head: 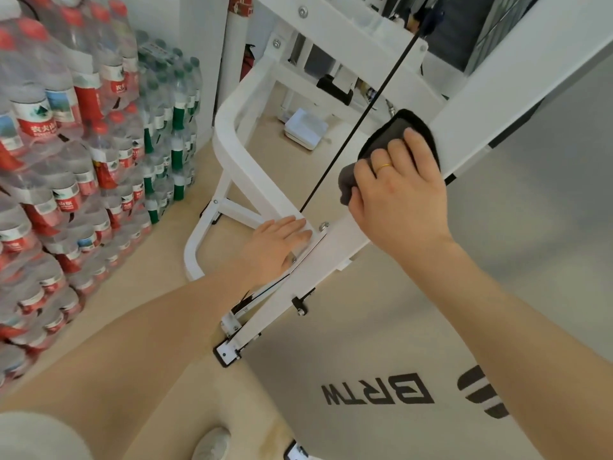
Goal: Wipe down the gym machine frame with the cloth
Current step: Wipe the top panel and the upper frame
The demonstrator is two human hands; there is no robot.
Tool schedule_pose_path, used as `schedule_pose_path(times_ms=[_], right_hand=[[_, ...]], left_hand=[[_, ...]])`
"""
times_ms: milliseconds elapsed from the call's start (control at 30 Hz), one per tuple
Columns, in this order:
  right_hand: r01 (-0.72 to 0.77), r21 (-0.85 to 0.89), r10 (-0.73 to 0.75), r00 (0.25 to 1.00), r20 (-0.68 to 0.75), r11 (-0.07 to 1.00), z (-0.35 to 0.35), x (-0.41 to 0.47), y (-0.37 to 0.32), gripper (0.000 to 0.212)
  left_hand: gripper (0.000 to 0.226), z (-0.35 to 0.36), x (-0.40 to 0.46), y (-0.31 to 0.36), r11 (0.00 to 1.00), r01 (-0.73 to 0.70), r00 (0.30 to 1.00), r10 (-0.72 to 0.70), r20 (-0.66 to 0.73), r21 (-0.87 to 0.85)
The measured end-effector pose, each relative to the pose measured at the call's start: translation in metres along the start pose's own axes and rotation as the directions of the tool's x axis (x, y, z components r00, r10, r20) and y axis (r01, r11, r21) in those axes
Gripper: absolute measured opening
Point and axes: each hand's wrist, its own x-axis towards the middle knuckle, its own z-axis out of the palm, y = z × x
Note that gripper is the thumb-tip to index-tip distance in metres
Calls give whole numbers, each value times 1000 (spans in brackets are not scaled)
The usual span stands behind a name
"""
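On the white frame (335, 242), our right hand (396, 190) presses the dark cloth (396, 129) flat; our left hand (277, 245) rests spread just below. We judge wiping underway, with the curved rail (229, 127) left.

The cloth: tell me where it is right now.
In the head view, right of centre, the dark cloth lies under the right hand, pressed on the white frame bar.

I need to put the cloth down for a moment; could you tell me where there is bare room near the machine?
Bare floor lies inside the curved white frame, beside the small white tray, and on the grey mat under the right hand. The left is crowded with stacked water bottles; the black cable crosses the opening.
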Motion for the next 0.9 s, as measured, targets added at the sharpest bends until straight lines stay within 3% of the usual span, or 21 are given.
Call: schedule_pose_path(times_ms=[100,200,400,533,700,800,900], right_hand=[[118,-27,-115,989,91,993,5,-7,-19,34],[340,24,-331,893,304,940,24,-22,-54,37],[319,56,-316,873,372,946,39,-19,-82,39],[221,93,-236,948,212,971,29,-14,-62,25],[-43,134,37,998,42,990,8,-6,-30,25],[-173,149,164,984,65,974,2,0,-21,30],[-192,85,177,972,156,978,6,-4,-39,35]], left_hand=[[59,-2,-2,4,999,24,999,-24,-23,-27],[55,-9,-1,1,998,-17,999,15,-43,-54],[55,-21,1,-11,985,-91,994,79,80,150],[62,-34,6,-20,973,-168,977,142,162,160],[67,-43,9,-24,970,-227,948,201,247,84],[68,-52,15,-29,955,-292,915,261,309,56],[70,-58,23,-40,922,-386,869,350,350,35]])
